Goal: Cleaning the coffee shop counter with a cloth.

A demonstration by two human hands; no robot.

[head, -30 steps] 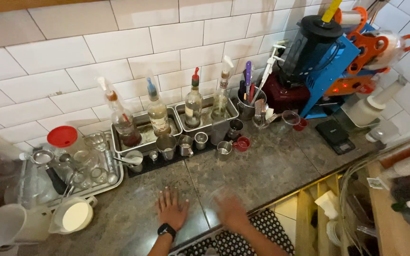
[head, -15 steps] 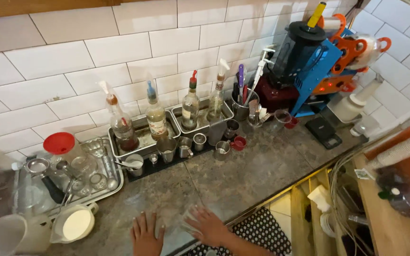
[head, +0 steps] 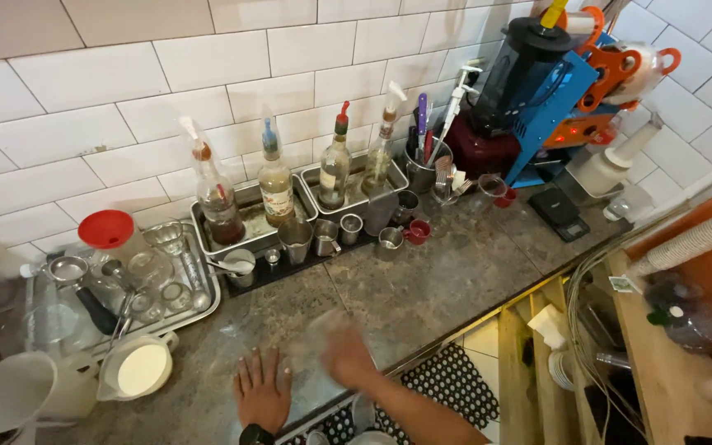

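Observation:
My left hand (head: 262,391) lies flat and palm down on the dark stone counter (head: 438,280), fingers spread, a dark watch at the wrist. My right hand (head: 344,354) is just to its right, blurred with motion above the counter; whether it holds anything cannot be made out. A white cup of milky liquid (head: 140,368) stands left of my left hand. Behind the hands sit small metal jiggers and cups (head: 323,237) and a red cup (head: 418,231).
Metal trays against the tiled wall hold several pourer bottles (head: 274,180). A tray at left carries glassware, a strainer and a red funnel (head: 107,229). A blender (head: 517,78), a small scale (head: 560,216) and stacked paper cups (head: 702,239) stand at right. The counter edge runs below my hands.
The view has shifted slightly. My left hand has settled flat near the counter's front edge, and my right hand keeps moving quickly across the counter beside it.

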